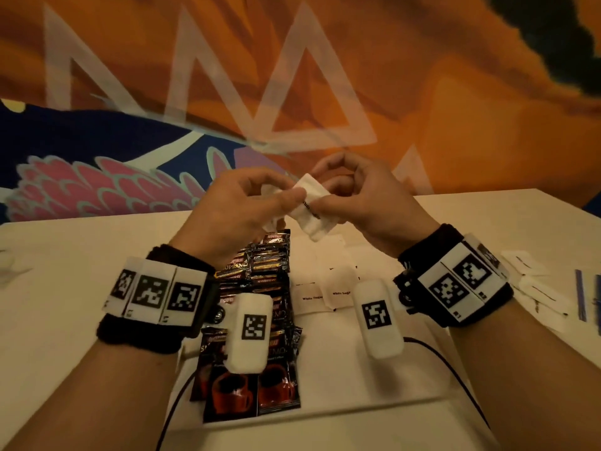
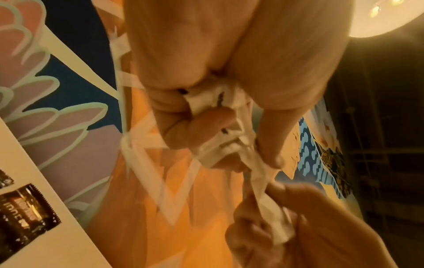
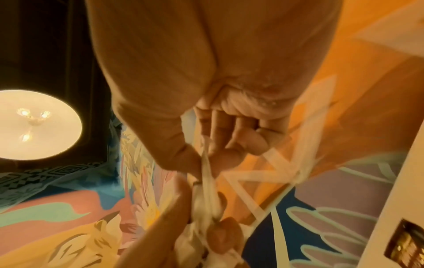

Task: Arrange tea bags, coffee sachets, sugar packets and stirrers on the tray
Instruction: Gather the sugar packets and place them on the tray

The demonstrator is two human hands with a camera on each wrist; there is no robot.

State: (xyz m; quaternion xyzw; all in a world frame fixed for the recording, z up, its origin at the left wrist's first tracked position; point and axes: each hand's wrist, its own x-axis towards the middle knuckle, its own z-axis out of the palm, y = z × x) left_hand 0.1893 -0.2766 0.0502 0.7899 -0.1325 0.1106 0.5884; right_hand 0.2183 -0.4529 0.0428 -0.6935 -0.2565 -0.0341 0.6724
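Observation:
Both hands are raised above the table with white sugar packets (image 1: 320, 222) between them. My left hand (image 1: 279, 203) grips a small bunch of the packets (image 2: 218, 130) in curled fingers. My right hand (image 1: 322, 193) pinches one packet (image 3: 206, 163) of that bunch between thumb and forefinger. Below the hands, a stack of dark coffee sachets (image 1: 260, 275) lies in rows on the white tray (image 1: 357, 402). More sugar packets (image 1: 325, 291) lie flat beside them, to the right. I see no tea bags.
Several more white packets (image 1: 536, 288) lie on the cream table (image 1: 65, 288) right of the tray, next to thin blue strips (image 1: 582, 294). A black cable (image 1: 455, 369) crosses the tray's near right corner. A painted wall rises behind the table.

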